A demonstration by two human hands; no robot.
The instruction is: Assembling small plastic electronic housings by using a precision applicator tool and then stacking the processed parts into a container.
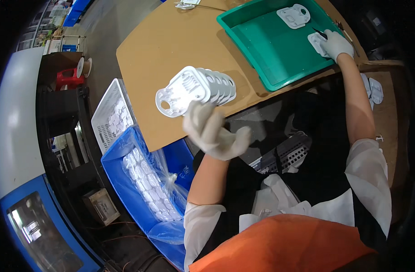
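My left hand [214, 131], in a white glove, holds a fanned stack of flat white plastic parts [196, 88] above the near edge of the brown table [171, 41]. My right hand [338, 44], also gloved, rests on another white plastic part [317, 44] at the right rim of the green tray [271, 50]. One more white part [294, 15] lies at the far end of that tray. A thin dark tool [319, 32] sits just beyond my right fingers.
A blue bin [121, 167] lined with clear plastic holds several white parts below the table on my left. Beside it stands a white mesh basket [108, 113] with more parts. Two white parts [372, 89] lie on a brown box to my right. A red stool [69, 77] stands far left.
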